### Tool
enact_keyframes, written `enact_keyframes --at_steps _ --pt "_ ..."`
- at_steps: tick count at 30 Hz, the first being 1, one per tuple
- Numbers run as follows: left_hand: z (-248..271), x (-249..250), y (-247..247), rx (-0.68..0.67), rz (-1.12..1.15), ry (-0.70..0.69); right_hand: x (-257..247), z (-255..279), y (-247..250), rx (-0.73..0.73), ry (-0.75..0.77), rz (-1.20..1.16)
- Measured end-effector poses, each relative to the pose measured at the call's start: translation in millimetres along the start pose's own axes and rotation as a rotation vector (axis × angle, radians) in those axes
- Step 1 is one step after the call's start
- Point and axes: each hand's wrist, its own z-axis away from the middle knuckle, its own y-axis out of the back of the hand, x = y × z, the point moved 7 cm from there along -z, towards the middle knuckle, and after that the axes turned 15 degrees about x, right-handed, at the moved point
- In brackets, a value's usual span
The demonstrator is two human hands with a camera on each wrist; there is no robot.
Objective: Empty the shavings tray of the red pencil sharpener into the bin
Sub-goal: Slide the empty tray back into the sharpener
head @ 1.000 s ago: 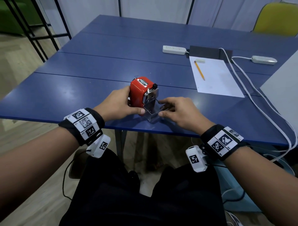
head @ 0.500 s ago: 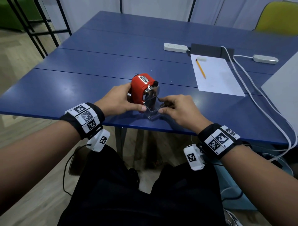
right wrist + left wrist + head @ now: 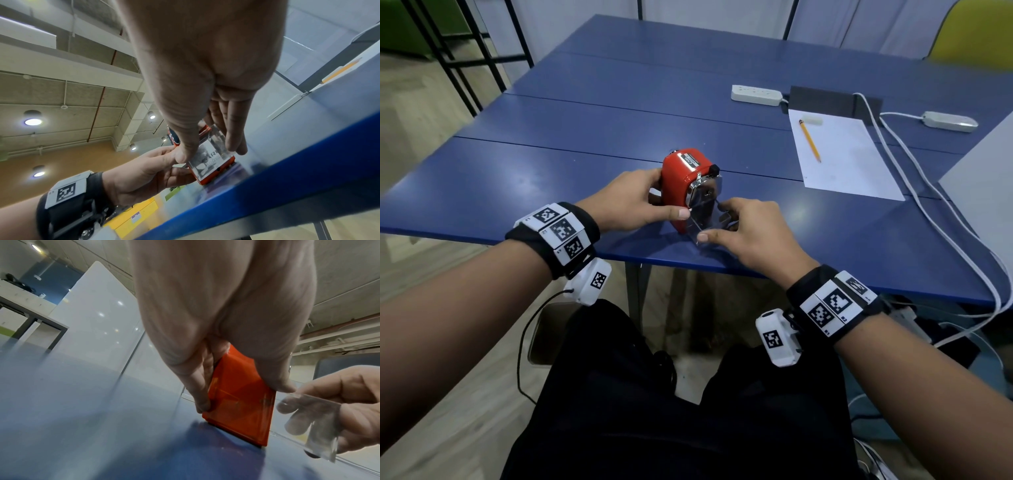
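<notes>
The red pencil sharpener (image 3: 681, 181) stands near the front edge of the blue table (image 3: 551, 178). My left hand (image 3: 633, 202) grips its red body (image 3: 240, 395) from the left, thumb on the near side. A clear shavings tray (image 3: 707, 222) sticks out of the sharpener's front toward me. My right hand (image 3: 750, 233) pinches this tray (image 3: 312, 423) between thumb and fingers; in the right wrist view the tray (image 3: 209, 155) shows between my thumb and fingers. What lies inside the tray is not visible. No bin is in sight.
A white sheet (image 3: 842, 161) with a yellow pencil (image 3: 810, 140) lies at the back right. Beyond it sit a white power strip (image 3: 756, 94), a dark flat box (image 3: 835, 102) and white cables (image 3: 928, 192). A yellow chair (image 3: 976, 34) stands behind the table.
The clear tray has slid a little farther out of the sharpener toward me under my right hand. My left hand keeps its grip on the red body.
</notes>
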Motion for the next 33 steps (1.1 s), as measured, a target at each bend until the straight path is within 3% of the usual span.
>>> enact_keyframes --at_steps 17,33 --pt "1 -5 -1 0.023 0.079 0.007 15 -10 2 0.056 -0.047 -0.135" --pt "1 -7 -2 0.013 0.095 0.017 18 -21 -3 0.102 -0.047 -0.121"
